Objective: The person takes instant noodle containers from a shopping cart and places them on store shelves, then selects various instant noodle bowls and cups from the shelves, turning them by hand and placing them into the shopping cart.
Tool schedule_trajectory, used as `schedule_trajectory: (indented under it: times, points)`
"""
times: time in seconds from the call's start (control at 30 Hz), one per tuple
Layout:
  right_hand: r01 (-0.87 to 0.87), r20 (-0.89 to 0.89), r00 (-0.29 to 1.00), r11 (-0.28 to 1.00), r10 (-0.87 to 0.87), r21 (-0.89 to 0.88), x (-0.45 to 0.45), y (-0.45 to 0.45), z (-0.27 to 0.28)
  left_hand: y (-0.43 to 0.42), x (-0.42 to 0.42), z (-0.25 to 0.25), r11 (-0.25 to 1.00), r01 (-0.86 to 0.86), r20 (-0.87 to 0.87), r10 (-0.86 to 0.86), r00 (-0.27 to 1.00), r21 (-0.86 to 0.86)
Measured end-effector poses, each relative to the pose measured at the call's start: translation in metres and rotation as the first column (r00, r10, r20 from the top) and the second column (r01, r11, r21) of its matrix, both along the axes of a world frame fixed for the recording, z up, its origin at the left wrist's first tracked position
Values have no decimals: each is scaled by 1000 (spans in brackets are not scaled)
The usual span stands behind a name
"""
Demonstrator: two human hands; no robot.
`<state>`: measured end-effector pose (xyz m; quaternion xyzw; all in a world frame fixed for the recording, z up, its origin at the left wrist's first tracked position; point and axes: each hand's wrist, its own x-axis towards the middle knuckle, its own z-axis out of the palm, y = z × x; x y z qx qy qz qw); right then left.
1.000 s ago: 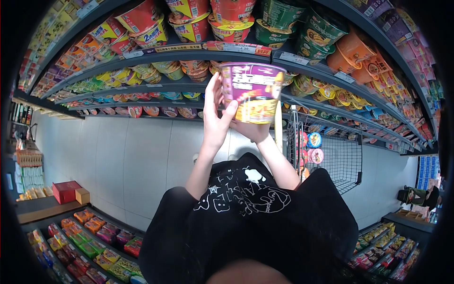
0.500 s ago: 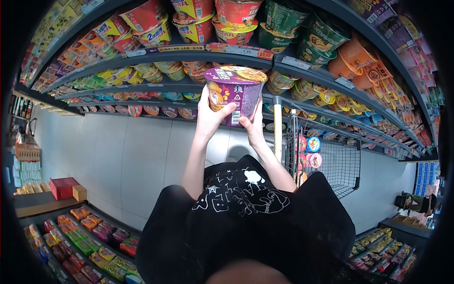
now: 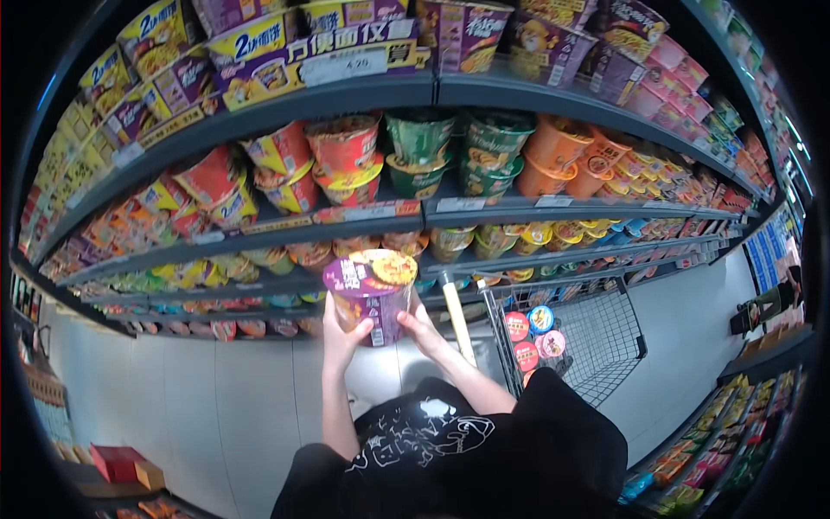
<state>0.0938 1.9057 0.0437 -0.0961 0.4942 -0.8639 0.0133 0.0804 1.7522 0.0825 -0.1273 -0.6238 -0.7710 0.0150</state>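
Observation:
A purple instant noodle bucket [image 3: 373,304] with a printed lid is held upright between both my hands in front of the shelves. My left hand [image 3: 344,336] grips its left side, with the thumb across the front. My right hand [image 3: 421,329] closes on the right side, its thumb near the barcode. To the right of my hands is the pale handle [image 3: 456,313] of a black wire shopping cart [image 3: 609,333]. Several noodle buckets with round lids lie in the cart, among them a blue one [image 3: 541,319] and a pink one [image 3: 551,344].
Curved shelves [image 3: 346,216] hold red, green and orange noodle buckets, with purple ones [image 3: 462,39] on the level above. A price tag [image 3: 346,67] hangs there. Behind me at right stands a low rack of packets [image 3: 718,441]. Another person [image 3: 765,307] is at the far right.
My view has tilted up and turned, bringing the purple upper shelf into sight. Hands and noodle bucket appear lower and further left. Both hands still hold the bucket.

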Motion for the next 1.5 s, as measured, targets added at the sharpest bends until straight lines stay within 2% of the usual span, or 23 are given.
schedule_trajectory:
  times: [0.13,0.2,0.27,0.33,0.37,0.4,0.43,0.47,0.5,0.53,0.6,0.67,0.7,0.73,0.8,0.93,1.0,1.2,1.3,1.4,1.43,1.5]
  points:
    - [-17,36,999,1000,17,-6,2,6,6,-5,-3,-6,992,67,65,-61,996,-108]
    - [-25,46,999,997,22,71,2,5,9,-7,-2,-7,992,74,90,-65,994,-100]
    - [-44,45,998,992,39,121,0,8,14,-10,-2,-19,999,15,101,-18,995,34]
    - [-173,24,984,928,174,330,-1,15,26,-10,2,-22,995,-27,73,20,997,98]
    - [-190,-65,971,905,231,380,-5,23,39,-12,3,-32,989,-16,85,3,996,148]
    - [-58,-156,974,843,166,534,-12,40,45,-14,4,-40,980,-5,99,-14,995,198]
    - [-10,-220,964,851,148,525,-19,58,67,-14,9,-41,981,4,95,-23,995,193]
    - [164,-344,938,815,45,556,-21,76,112,-11,15,-41,961,12,119,-46,992,275]
    - [378,-480,871,767,-104,519,-32,93,137,-10,19,-42,933,17,143,-73,987,358]
    - [535,-598,773,724,-212,435,-41,110,169,-10,22,-46,933,23,142,-78,987,359]
    - [786,-776,492,584,-395,201,-65,148,231,-9,26,-52,893,50,183,-145,972,446]
    - [925,-881,205,379,-427,31,-89,171,290,-6,27,-52,885,57,188,-161,969,461]
    - [978,-892,104,208,-440,11,-108,186,314,-5,27,-52,901,60,176,-148,973,430]
    - [999,-899,2,32,-437,-13,-128,201,335,-5,26,-52,916,62,162,-136,977,397]
    - [970,-886,-176,-228,-430,-82,-163,222,365,-1,28,-45,911,72,132,-136,982,405]
    - [935,-853,-3,-303,-522,182,-180,216,387,-5,32,-53,897,76,96,-130,987,435]
    - [823,-760,96,-378,-643,424,-172,198,396,-8,36,-54,889,46,104,-104,989,455]
    - [756,-707,31,-447,-706,479,-189,196,391,-15,41,-54,891,19,117,-81,990,453]
    - [761,-734,-8,-481,-679,436,-188,200,387,-16,42,-55,886,22,107,-81,991,463]
    - [885,-814,-136,-439,-564,157,-187,207,382,-21,43,-62,879,19,124,-88,988,477]
    - [962,-828,-118,-270,-548,42,-171,198,382,-23,43,-65,881,27,111,-89,990,472]
    - [978,-917,-185,-159,-353,-136,-145,185,375,-29,41,-67,870,65,124,-143,982,488]
